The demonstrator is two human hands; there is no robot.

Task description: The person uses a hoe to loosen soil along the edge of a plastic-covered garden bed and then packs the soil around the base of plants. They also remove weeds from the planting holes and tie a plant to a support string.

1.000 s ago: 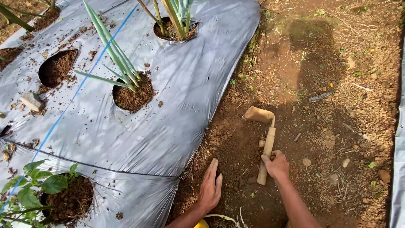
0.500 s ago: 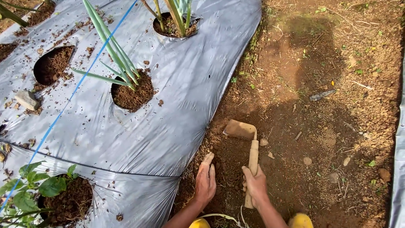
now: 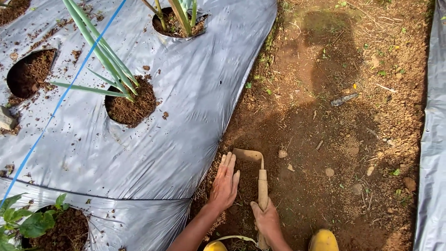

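- R hand (image 3: 267, 222) wrapped tight on the hoe (image 3: 258, 179) handle; keep the blade shallow, pull toward 6.
- L hand (image 3: 225, 183) open, flat on soil at 9 of blade, near the mulch sheet (image 3: 186, 116); keep fingers clear imo.

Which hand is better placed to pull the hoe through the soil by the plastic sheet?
Right. The right hand grips the hoe handle; the left hand lies flat on the soil beside the blade.
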